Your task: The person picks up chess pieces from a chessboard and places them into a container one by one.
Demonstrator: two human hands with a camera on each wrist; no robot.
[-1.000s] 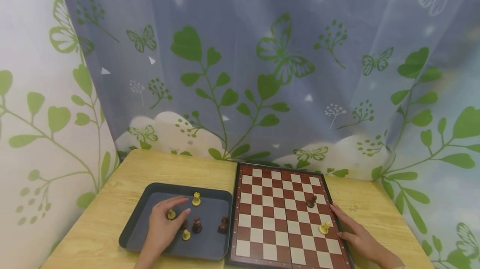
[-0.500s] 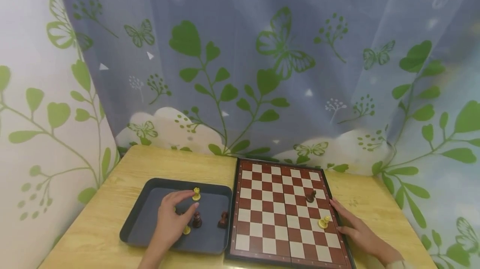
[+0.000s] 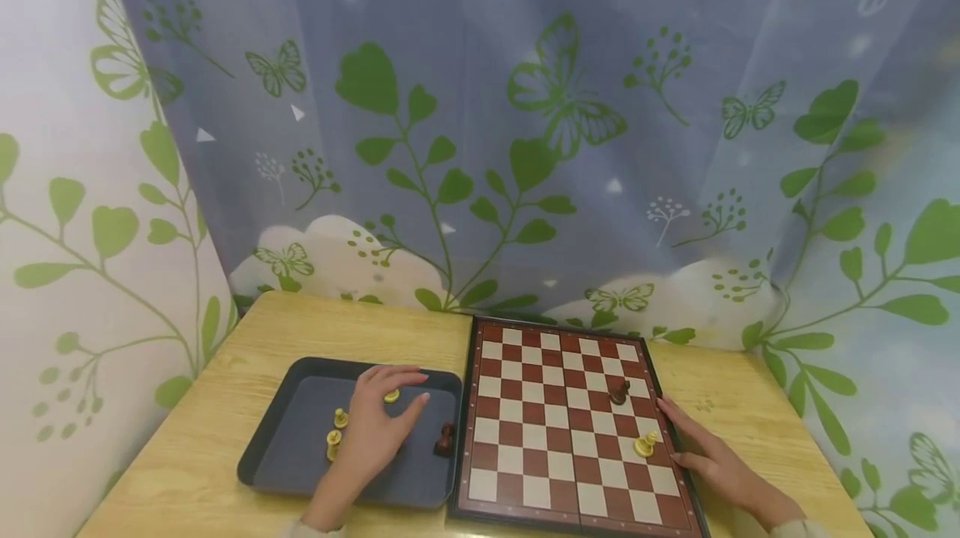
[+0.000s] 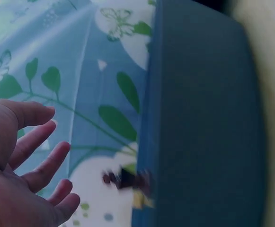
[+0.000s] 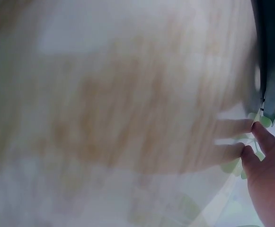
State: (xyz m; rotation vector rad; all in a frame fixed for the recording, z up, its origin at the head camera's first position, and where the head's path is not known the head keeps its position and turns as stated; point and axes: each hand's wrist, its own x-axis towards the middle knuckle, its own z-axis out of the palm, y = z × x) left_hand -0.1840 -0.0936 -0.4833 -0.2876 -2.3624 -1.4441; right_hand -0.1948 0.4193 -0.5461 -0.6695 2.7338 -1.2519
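My left hand [image 3: 378, 417] hovers over the dark tray [image 3: 262, 446], thumb and fingers apart with nothing between them. Beside it lie two yellow chess pieces, one a pawn [image 3: 341, 418] and one closer to me [image 3: 333, 445]. Another yellow piece [image 3: 392, 396] shows partly under the fingers. A dark chess piece [image 3: 444, 440] is by the tray's right wall. The left wrist view has a blurred dark piece [image 4: 125, 179] beyond the left hand [image 4: 33, 175]. My right hand [image 3: 716, 467] touches the chessboard's [image 3: 525, 438] right edge, fingers fairly straight.
On the board stand a dark chess piece [image 3: 619, 392] and a yellow one [image 3: 645, 444], near its right side. Tray and board lie side by side on a wooden table [image 3: 360, 326]. A patterned curtain [image 3: 465, 146] hangs behind.
My left hand has moved right across the tray, uncovering yellow pieces on its left and covering dark ones. My right hand stays at the board's edge.
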